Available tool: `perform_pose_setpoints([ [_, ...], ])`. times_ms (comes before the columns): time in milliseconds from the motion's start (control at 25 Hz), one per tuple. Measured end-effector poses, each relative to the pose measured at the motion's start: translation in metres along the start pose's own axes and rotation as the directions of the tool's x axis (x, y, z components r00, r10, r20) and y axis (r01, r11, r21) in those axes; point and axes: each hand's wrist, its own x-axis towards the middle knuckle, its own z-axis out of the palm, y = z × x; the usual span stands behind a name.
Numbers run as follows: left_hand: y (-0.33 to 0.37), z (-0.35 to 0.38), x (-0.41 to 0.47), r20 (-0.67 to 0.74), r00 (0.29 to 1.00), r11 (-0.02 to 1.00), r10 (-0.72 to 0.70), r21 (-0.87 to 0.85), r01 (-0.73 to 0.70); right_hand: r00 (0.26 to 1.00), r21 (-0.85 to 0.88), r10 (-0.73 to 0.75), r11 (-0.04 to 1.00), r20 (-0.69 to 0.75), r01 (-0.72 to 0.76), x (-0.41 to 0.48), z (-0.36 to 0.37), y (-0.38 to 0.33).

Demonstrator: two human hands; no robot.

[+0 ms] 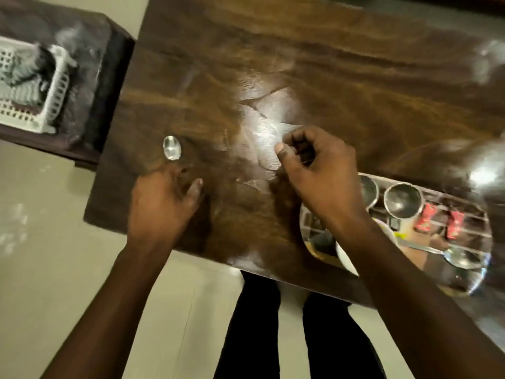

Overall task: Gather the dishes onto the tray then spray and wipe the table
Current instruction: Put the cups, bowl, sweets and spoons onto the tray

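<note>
Open counter ahead, crowding at the near right

The far and middle counter (300,64) is left bare and open to passage. The near-left part is occupied by the left hand (161,203) beside a spoon bowl (172,148); the near-right corner is blocked by the loaded tray (410,233), crossed by the right forearm.

The left hand (164,198) rests on the wooden table (314,64), and a spoon bowl (172,148) shines just beyond its fingers. The right hand (314,165) is curled, pinching something thin and blurred. Behind its wrist lies a steel tray (472,280) with small bowls (404,200).
</note>
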Motion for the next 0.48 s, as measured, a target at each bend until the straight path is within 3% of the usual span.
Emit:
perform_pose_setpoints([
  [200, -0.045, 0.008, 0.018, 0.018, 0.967, 0.965, -0.255, -0.052, 0.256, 0.939, -0.121, -0.069, 0.986, 0.337, 0.116, 0.040, 0.105, -0.023],
  [320, -0.060, 0.019, 0.024, 0.131, 0.914, 0.915, -0.385, -0.076, 0.396, 0.905, -0.180, -0.110, 0.963, 0.410, 0.199, 0.055, 0.151, -0.031],
  [480, -0.066, 0.024, 0.028, 0.185, 0.907, 0.913, -0.379, -0.084, 0.398, 0.890, -0.226, -0.096, 0.950, 0.445, 0.215, 0.071, 0.190, -0.042],
])
